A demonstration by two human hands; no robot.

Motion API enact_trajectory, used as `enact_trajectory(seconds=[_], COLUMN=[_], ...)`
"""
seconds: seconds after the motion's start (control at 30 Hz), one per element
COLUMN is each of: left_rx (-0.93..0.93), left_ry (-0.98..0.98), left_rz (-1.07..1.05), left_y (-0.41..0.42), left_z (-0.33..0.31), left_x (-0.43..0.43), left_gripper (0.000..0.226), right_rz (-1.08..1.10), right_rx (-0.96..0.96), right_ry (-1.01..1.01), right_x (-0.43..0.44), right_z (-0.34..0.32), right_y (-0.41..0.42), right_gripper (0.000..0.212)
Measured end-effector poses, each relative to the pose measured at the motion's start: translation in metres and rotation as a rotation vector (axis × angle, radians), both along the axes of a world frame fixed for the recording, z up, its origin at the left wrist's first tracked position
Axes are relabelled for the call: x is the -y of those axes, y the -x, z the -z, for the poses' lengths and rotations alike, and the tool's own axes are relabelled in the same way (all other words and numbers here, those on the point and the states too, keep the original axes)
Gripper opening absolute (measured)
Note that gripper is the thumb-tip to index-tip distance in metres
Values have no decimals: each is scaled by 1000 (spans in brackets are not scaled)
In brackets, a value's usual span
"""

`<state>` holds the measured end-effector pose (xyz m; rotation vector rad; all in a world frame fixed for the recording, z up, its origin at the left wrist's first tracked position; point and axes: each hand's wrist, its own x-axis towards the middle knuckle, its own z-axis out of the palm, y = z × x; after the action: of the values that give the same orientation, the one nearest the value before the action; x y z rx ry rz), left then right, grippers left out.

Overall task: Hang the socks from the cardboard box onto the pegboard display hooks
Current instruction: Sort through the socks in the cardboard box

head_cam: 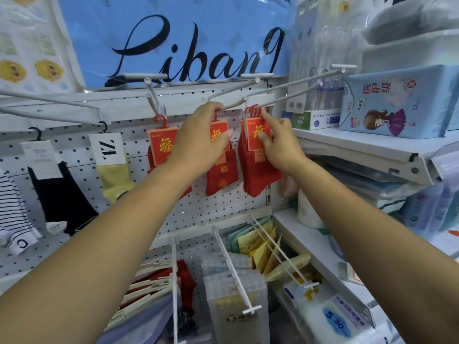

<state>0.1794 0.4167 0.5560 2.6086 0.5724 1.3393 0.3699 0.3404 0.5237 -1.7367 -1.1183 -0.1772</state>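
Hands [198, 142] [279, 145] reach up, pinching hanging red socks [258, 175].

The blue banner [173, 33] reads "Libang", red sock cards [162, 145] "福", blue pack [397, 103] "医护级", lower pack [340, 321] "S 30".

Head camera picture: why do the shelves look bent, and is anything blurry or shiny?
Head view: the wide-angle lens bows the white shelf and long display hooks toward the edges; light is soft and even, shadows faint; slight sheen on the blue Libang banner; red socks at centre are fairly sharp, the clear packets below softer.
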Motion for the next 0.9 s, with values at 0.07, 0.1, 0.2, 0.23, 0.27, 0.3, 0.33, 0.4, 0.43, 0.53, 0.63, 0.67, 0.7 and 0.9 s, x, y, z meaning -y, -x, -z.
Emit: enact_trajectory(seconds=[0.07,0.1,0.2,0.23,0.27,0.3,0.33,0.4,0.43,0.53,0.63,0.67,0.7,0.9], left_rx=[-28,-40,-33,-23,-12,-3,1,0,-3,-56,-85,-78,-75,-133], left_ry=[10,33,221,264,276,272,264,279,293,281,262,272,290,428], left_rz=[-2,8,111,140,156,162,161,160,165,176,202,212,218,187], left_y=[2,3,12,16,22,28,37,56,67,103,147,163,180,280], left_z=[0,-1,-4,-4,-5,-3,0,13,21,51,82,93,104,186], left_x=[1,2,5,7,9,11,14,23,29,47,66,73,80,111], left_gripper=[59,60,62,62,61,60,58,55,54,51,46,44,41,31], right_rz=[16,22,57,67,73,78,85,106,112,107,74,60,50,17], right_rx=[36,39,45,52,62,77,101,162,185,211,180,160,135,-45], right_ry=[40,63,120,129,131,133,134,148,159,181,154,140,133,130], right_x=[4,6,21,29,39,49,59,79,88,117,146,154,162,202], right_z=[-1,0,2,3,4,7,10,18,23,42,73,85,99,187], right_y=[3,4,15,20,26,32,38,52,60,93,137,152,168,274], right_gripper=[63,66,72,71,69,66,62,55,54,51,49,48,47,42])
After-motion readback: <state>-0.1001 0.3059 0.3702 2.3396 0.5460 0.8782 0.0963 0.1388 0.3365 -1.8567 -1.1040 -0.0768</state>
